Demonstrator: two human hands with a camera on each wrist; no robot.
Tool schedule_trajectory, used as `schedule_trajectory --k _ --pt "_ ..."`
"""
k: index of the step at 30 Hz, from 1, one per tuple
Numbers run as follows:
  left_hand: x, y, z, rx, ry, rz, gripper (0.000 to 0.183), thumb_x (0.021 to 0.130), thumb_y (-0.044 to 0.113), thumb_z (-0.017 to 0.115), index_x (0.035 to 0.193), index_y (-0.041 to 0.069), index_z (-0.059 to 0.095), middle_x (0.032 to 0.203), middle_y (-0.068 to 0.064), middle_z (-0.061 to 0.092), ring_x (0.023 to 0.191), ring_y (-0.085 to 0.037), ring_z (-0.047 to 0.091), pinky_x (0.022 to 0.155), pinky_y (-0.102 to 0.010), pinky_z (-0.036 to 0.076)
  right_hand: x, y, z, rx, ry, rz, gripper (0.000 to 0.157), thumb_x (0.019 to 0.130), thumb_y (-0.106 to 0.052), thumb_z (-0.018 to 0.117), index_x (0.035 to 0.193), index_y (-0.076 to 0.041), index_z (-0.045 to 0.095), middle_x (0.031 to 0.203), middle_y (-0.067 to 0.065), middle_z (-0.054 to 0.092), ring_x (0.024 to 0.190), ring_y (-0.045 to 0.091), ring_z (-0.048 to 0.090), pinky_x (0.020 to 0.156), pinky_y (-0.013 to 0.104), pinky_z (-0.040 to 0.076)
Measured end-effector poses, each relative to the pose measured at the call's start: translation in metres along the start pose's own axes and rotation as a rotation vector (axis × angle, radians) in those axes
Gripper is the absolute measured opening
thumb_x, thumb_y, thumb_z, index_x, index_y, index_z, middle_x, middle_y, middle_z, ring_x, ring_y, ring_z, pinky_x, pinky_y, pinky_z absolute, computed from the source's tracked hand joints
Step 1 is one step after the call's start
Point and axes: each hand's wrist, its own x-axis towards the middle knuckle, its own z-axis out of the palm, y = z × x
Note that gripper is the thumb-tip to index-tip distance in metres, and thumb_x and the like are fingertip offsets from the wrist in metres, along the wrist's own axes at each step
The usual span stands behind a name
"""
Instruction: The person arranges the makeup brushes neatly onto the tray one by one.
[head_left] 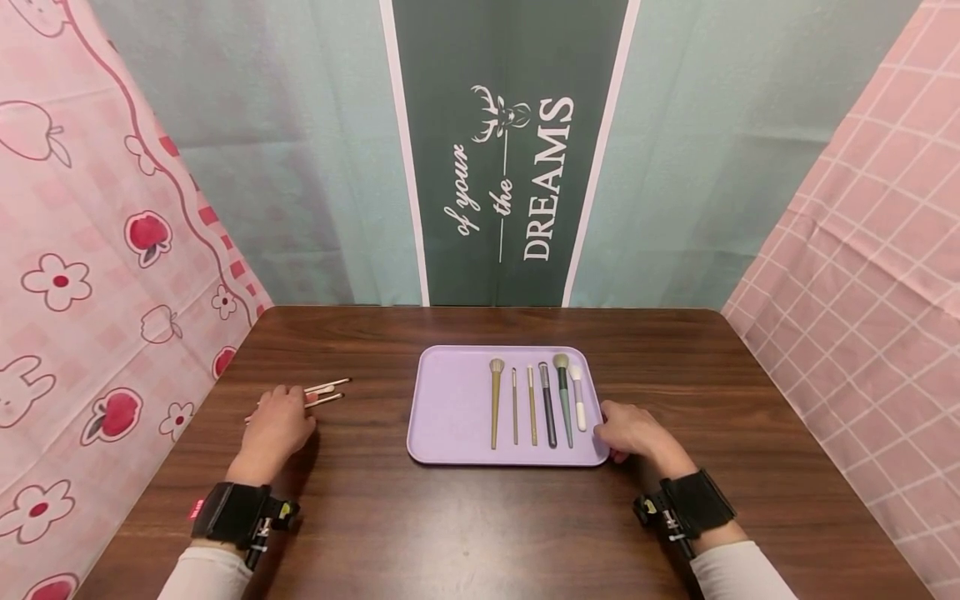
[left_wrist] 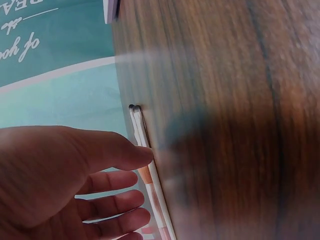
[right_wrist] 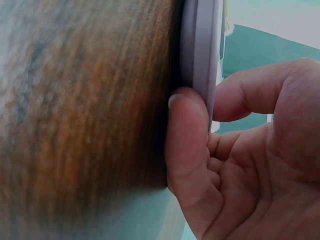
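A lilac tray [head_left: 450,404] lies on the table with several makeup brushes side by side on its right half. Among them are a wide gold-handled brush [head_left: 495,408] and a green-handled brush [head_left: 564,400]. My right hand [head_left: 633,429] grips the tray's right end; in the right wrist view, thumb and finger pinch the tray rim [right_wrist: 202,50]. On the left, my left hand [head_left: 277,425] is over several slim pale brushes [head_left: 326,400] with dark tips, lying on the table. The thumb [left_wrist: 132,155] overlaps these brushes in the left wrist view, other fingers loosely bent, fingertips right at the handles.
The brown wooden table [head_left: 465,533] ends at a green curtain [head_left: 337,167] behind the tray. Pink patterned cloths hang on both sides, including a checked cloth [head_left: 862,250] at the right. A wrist strap [head_left: 232,512] with a small camera is on each forearm.
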Motion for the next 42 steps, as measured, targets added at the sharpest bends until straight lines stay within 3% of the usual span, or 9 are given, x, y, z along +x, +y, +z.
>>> schedule_trajectory --k 28,34,42 --pt "0.009 -0.010 0.005 0.016 -0.049 -0.007 0.027 0.087 0.005 0.063 0.103 -0.015 0.056 0.100 -0.033 0.057 0.095 -0.052 0.055 0.082 -0.066 0.044 0.000 -0.001 0.000 -0.004 -0.004 0.013 0.007 0.088 -0.010 0.054 0.090 -0.003 0.056 0.069 0.007 0.062 0.053 0.017 0.064 0.054 0.032 0.054" --pt "0.009 -0.011 0.006 0.023 -0.046 0.000 0.024 0.087 0.004 0.061 0.101 -0.015 0.057 0.098 -0.032 0.058 0.094 -0.052 0.055 0.080 -0.065 0.045 0.002 -0.001 0.000 -0.009 -0.010 0.014 0.013 0.089 -0.011 0.055 0.096 0.000 0.058 0.068 0.007 0.062 0.054 0.016 0.064 0.054 0.031 0.053" --pt "0.012 -0.012 0.007 0.063 -0.051 0.008 0.019 0.093 0.003 0.054 0.102 -0.013 0.060 0.097 -0.030 0.059 0.096 -0.051 0.056 0.081 -0.065 0.046 0.001 0.000 0.000 -0.010 -0.013 0.015 0.014 0.089 -0.011 0.055 0.097 0.000 0.058 0.069 0.007 0.062 0.055 0.017 0.064 0.054 0.031 0.053"
